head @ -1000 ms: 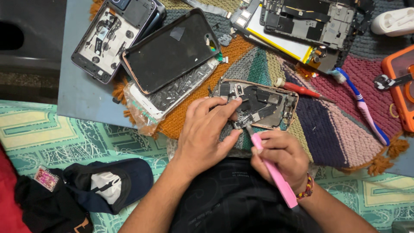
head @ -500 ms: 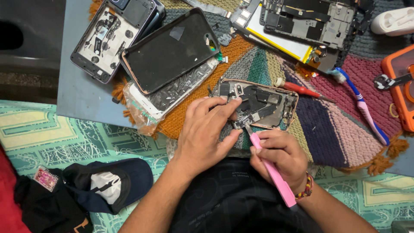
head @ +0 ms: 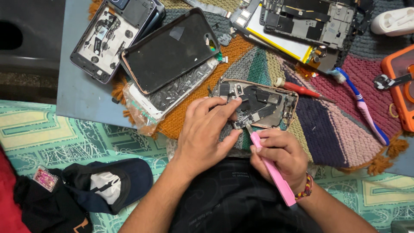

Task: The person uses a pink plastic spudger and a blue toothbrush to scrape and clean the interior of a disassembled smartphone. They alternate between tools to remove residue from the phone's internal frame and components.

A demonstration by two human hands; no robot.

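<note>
An opened phone body (head: 263,101) with bare inner parts lies on a knitted multicolour mat (head: 327,129). My left hand (head: 206,133) rests on its near left edge, fingers pressing down on the frame. My right hand (head: 280,157) grips a pink tweezers-like tool (head: 272,170), whose metal tip touches the phone's lower edge among the small parts.
Behind lie a dark phone case (head: 170,49), a wrapped phone panel (head: 172,92), another open phone frame (head: 110,36) and a dismantled device with a yellow-edged battery (head: 297,26). A red screwdriver (head: 302,89), a blue-pink toothbrush (head: 360,105), an orange case (head: 399,86) and a dark cap (head: 108,185) are nearby.
Both hands stay on the opened phone. The pink tool's tip has shifted only slightly at the phone's lower edge.
</note>
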